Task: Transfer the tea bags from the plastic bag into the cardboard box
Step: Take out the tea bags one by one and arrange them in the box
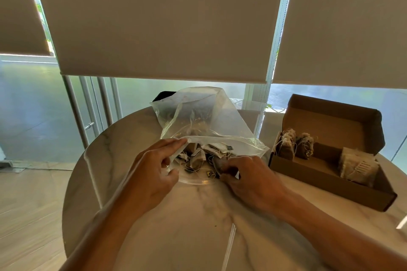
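A: In the head view, where does the plastic bag [204, 121] sit?

B: In the middle of the round marble counter [191, 222], reaching back toward its far edge. It is clear, and its mouth opens toward the person. Loose tea bags [203, 157] with strings and small tags lie heaped just inside the mouth.

A: And the left hand [152, 174]?

B: It pinches the left side of the bag's rim. Its fingers [174, 143] lie along the upper lip with the thumb below, holding the mouth open.

A: The right hand [248, 177]?

B: It is at the right side of the mouth, fingers [226, 170] curled down among the tea bags. They appear to close on one or more of them, though the fingertips are partly hidden in the pile, so I cannot tell how many.

A: Where is the cardboard box [330, 185]?

B: At the counter's right edge, apart from the bag, lid flap standing open at the back. Inside, boxed tea bags [295, 146] stand upright in two bunches at the left end, and another stack leans at the right end, with bare cardboard floor between.

A: Anything around the counter?

B: Roller blinds [163, 22] hang lowered over tall windows behind it, with a bead cord [276, 35] between two of them. A dark object [164, 95] peeks out behind the bag at the far edge; I cannot tell what it is. Pale wooden floor [30, 200] shows on the left.
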